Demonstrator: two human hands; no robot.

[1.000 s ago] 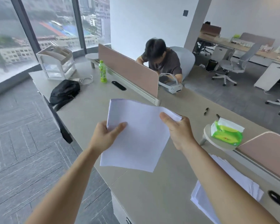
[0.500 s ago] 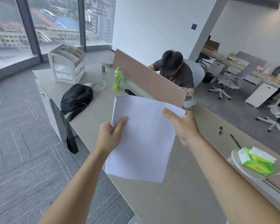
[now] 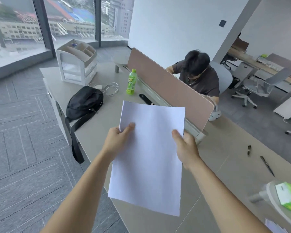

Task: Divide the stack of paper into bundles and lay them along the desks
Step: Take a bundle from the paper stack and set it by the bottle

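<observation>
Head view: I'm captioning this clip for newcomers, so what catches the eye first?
The white paper bundle fills the centre, held above the desk edge by the left hand and right hand. Beyond it stand a green bottle beside the pink divider and a black bag to the left. A seated person bends over behind the divider.

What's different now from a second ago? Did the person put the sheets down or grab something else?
Nothing was put down or picked up. The person has walked along the desk toward the windows: the black bag and green bottle look nearer, and the tissue pack has slid to the lower right. The paper bundle now looks squarer to the view. Both the left hand and right hand still grip its sides.
</observation>
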